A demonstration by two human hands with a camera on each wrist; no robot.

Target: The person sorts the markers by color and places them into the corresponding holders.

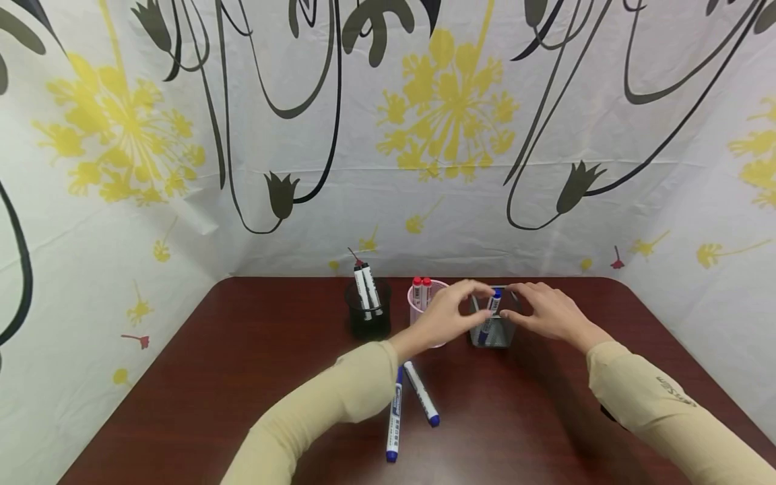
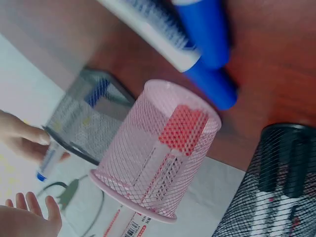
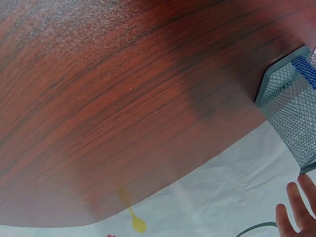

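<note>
Grey square mesh holder [image 1: 500,334]: white-and-blue marker [image 1: 494,302] leaning inside.
Left hand [image 1: 450,311]: fingers loosely parted, near holder.
Right hand [image 1: 548,311]: fingers loosely parted, beside holder.

Behind the fingers [image 1: 477,288], a beige left sleeve [image 1: 327,397] is creasing; a matching right sleeve [image 1: 642,397] is bearing dark lettering [image 1: 675,390].

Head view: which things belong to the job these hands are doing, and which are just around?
Likely part of the job:
- grey mesh holder, with a blue marker inside
- two loose blue markers

Probably just around:
- pink holder with red markers
- black holder with black-and-white markers
- patterned cloth
</note>
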